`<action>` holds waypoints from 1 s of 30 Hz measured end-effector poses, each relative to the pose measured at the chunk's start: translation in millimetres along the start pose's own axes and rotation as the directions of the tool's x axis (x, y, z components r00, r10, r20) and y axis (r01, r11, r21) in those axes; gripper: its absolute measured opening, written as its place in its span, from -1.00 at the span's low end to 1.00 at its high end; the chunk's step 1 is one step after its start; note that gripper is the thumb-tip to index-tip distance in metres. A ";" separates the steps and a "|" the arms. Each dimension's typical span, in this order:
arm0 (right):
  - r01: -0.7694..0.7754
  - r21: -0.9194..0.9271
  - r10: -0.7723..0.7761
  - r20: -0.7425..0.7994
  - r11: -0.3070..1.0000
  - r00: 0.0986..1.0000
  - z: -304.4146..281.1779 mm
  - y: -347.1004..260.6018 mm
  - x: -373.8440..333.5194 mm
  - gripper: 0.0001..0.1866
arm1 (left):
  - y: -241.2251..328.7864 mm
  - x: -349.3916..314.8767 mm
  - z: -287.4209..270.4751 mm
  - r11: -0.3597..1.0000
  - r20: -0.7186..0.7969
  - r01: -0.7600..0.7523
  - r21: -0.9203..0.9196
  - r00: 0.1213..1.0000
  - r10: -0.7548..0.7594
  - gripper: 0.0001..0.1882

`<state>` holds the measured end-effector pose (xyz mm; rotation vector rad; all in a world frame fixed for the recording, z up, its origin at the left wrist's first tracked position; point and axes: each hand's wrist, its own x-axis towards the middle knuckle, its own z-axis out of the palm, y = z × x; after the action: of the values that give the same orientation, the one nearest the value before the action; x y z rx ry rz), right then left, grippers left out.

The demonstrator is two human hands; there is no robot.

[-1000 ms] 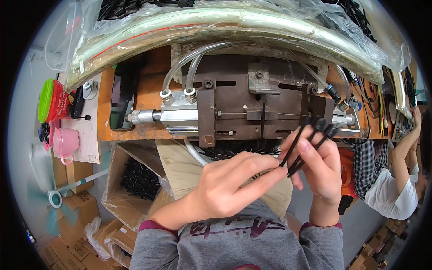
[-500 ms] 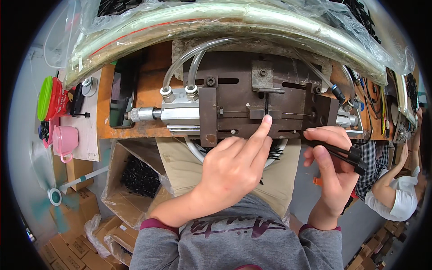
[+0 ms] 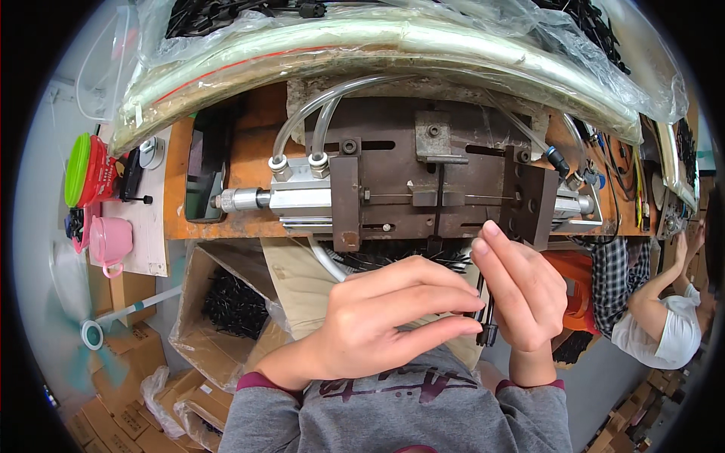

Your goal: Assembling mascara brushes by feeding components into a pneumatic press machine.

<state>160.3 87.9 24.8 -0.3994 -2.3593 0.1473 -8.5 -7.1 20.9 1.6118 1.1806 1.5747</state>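
In my right hand (image 3: 529, 291) are a few thin black plastic sticks (image 3: 488, 332) with thicker heads, pointing heads-down toward me. The thumb and fingertips of my left hand (image 3: 393, 317) meet these sticks from the left, pinching at one of them; the exact contact is partly hidden. Beyond my hands is a dark metal fixture (image 3: 389, 162). Another thin black plastic piece (image 3: 439, 208) lies across its middle between two small grey blocks, its thicker end (image 3: 434, 245) over the front edge. Neither hand touches the fixture.
Air cylinders (image 3: 302, 200) with clear hoses (image 3: 321, 132) flank the fixture on the orange bench (image 3: 175, 192). Clear plastic sheeting (image 3: 393, 45) arches behind. A box of black parts (image 3: 230, 298) stands lower left, near a pink cup (image 3: 111, 241). Another person (image 3: 653, 325) sits at right.
My left hand has left the fixture and come back toward me to the sticks. My right hand has moved left and turned its sticks heads-down. The piece in the fixture now reaches past the front edge.
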 end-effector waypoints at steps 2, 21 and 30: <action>0.016 0.005 -0.016 -0.029 1.000 0.999 3.2 2.5 0.0 -0.65 | 5.2 -0.4 2.5 0.999 -0.017 0.025 0.039 1.000 -0.024 -0.61; -0.322 0.548 0.421 -0.061 0.772 0.905 -5.6 3.0 -17.4 0.06 | -26.2 -4.2 11.1 0.589 0.105 -0.124 0.799 0.992 0.066 -0.72; -0.272 0.249 0.272 0.034 0.930 0.962 -1.1 -1.4 -17.7 -0.61 | -15.8 -9.3 7.7 0.835 -0.028 -0.023 0.549 0.999 0.046 -0.71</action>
<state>172.9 80.8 14.4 -0.5993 -2.2368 0.5709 -3.1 -7.2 1.8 1.9647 1.7527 1.3605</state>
